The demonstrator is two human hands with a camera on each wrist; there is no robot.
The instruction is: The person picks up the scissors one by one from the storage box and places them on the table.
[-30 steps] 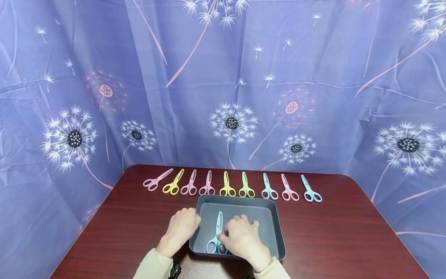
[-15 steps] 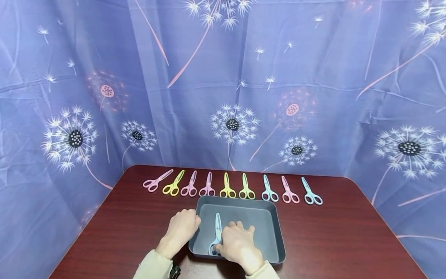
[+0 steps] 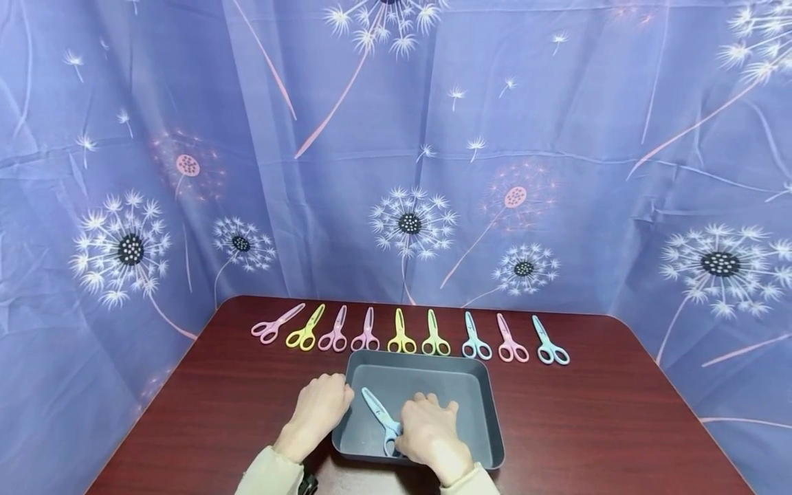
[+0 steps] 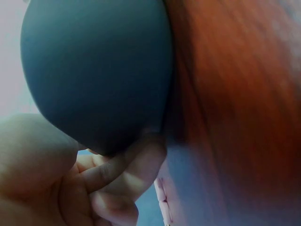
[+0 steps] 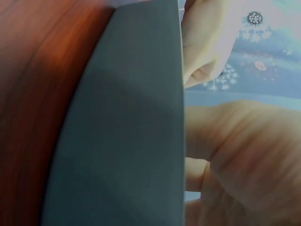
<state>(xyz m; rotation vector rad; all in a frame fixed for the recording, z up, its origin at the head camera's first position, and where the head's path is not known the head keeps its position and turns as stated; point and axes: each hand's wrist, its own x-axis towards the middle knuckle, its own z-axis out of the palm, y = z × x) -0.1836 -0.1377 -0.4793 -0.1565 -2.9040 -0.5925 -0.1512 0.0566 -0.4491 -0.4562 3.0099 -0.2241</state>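
Observation:
A dark grey rectangular tray [image 3: 476, 419] sits near the front of the table. Inside it lies a pair of light blue scissors [image 3: 379, 412], the blades pointing up and to the left. My right hand [image 3: 433, 430] reaches into the tray and holds the scissors by the handle loops, partly covering them. At the tray's left wall my left hand [image 3: 322, 407] grips the edge. In the left wrist view, curled fingers [image 4: 129, 176] meet the tray wall. The tray's side in the right wrist view hides the right fingertips and scissors.
Behind the tray runs a row of several scissors: pink scissors [image 3: 511, 344], yellow scissors [image 3: 401, 337], blue scissors [image 3: 547, 344] and others. The dark red-brown table [image 3: 594, 412] stretches to both sides. A blue dandelion-print curtain [image 3: 346, 179] hangs behind and at the sides.
The blue scissors in the tray have turned, with the blades swinging left and the handles shifting right under my right hand. My left hand stays at the tray's left wall.

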